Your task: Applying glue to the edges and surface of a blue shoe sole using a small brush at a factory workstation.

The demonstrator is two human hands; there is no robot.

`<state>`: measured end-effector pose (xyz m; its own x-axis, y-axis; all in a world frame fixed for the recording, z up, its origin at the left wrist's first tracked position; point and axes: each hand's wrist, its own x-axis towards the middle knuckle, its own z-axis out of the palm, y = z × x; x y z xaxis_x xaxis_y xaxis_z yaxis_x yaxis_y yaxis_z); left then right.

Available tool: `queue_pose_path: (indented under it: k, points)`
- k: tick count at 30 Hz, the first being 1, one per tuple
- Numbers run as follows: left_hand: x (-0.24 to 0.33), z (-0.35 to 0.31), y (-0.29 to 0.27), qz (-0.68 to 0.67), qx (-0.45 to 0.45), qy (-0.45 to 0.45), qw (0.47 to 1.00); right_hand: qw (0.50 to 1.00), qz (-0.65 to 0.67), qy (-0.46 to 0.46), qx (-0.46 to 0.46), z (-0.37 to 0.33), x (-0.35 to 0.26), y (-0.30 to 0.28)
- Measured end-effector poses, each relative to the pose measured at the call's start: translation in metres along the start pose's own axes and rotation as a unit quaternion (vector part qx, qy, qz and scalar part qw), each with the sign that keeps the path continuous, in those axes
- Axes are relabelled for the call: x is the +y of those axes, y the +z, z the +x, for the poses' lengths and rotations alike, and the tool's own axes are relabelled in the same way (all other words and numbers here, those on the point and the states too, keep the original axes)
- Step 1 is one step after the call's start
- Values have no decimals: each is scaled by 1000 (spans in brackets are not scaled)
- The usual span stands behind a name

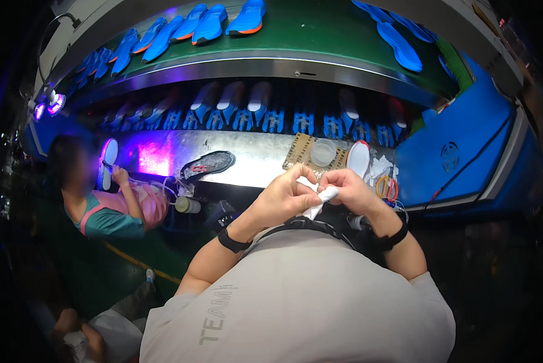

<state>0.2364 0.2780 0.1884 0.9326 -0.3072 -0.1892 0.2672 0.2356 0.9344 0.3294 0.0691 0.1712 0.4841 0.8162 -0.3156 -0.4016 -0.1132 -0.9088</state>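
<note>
In front of my body, both hands pinch a small white cloth or tissue (pixel 328 193), and part of it hangs below the fingers. My left hand (pixel 288 195) is closed on its left side, fingers bent. My right hand (pixel 351 189) grips the twisted upper end. Just beyond the hands, a clear round plastic cup (pixel 323 152) stands on a brown printed sheet (pixel 295 158). A white shoe sole with a red edge (pixel 358 158) lies right of the cup, beside a heap of crumpled white tissue (pixel 379 168).
A metal bench (pixel 262 163) bears a dark shoe sole (pixel 208 164). Above it runs a green conveyor (pixel 320 30) with blue soles (pixel 190 23). Coloured cords (pixel 391 190) are at the right by a blue machine housing (pixel 450 157). A co-worker (pixel 117 212) holds a sole (pixel 106 163) at left.
</note>
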Motion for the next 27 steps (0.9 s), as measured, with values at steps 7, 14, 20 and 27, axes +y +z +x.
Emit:
queue_pose_path:
  k: [7,14,20,27]
  points:
    - [4,6,14,239,38,51,969,908,-389,-73,134,-7,-40,21]
    - [-19,10,6,-23,89,-18,996,838,-405,-270,248,-21,-15,52]
    - [-26,-15,12,-111,87,32,989,820,-400,-347,216,-23,7,39]
    - [-20,-33,10,-9,71,-64,995,833,-390,-327,216,-23,11,49]
